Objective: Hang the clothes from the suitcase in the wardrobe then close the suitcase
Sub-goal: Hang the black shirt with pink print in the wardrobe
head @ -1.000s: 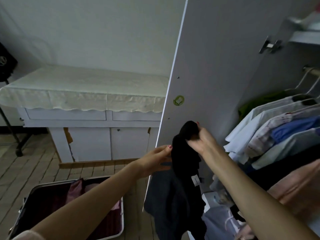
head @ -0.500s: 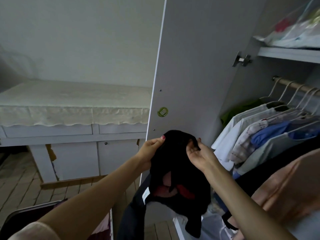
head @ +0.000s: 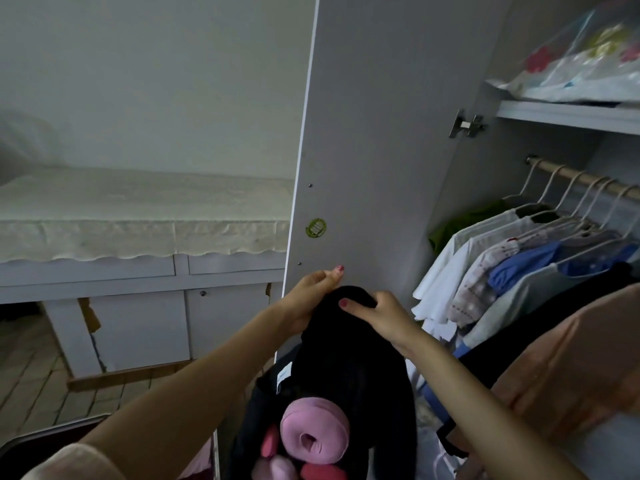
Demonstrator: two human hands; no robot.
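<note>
- The black garment (head: 343,355) hangs in front of the open wardrobe door (head: 374,168), held up at its top between both hands, just left of the clothes already on the rail (head: 585,178).
- The left hand (head: 311,289) grips the top edge from the left, thumb and fingers closed on the cloth. The right hand (head: 377,311) is curled over the top from the right, thumb lying across the fabric. The two hands are close together, almost touching.
- It looks soft and limp: it drapes straight down and bunches under the fingers, so it probably weighs little and gives no stiffness to push against.
- A pink padded detail (head: 313,434) shows low on the front and a white label (head: 284,375) on its left side; both could snag.
- Best hold, I judge, is the shoulders or neckline, spread apart so a hanger can go in. No hanger is visible inside it; I cannot tell if one is there.
- The rail is crowded: white hangers (head: 554,192) sit close together, with shirts (head: 485,271) packed under them and a peach garment (head: 571,358) nearest the camera.
- Free rail seems to be at the left end, near the door hinge (head: 465,124).
- The door edge and the shelf (head: 568,114) above limit the lift.
- The suitcase (head: 52,434) lies open at lower left, beside the covered worktop (head: 138,216).
</note>
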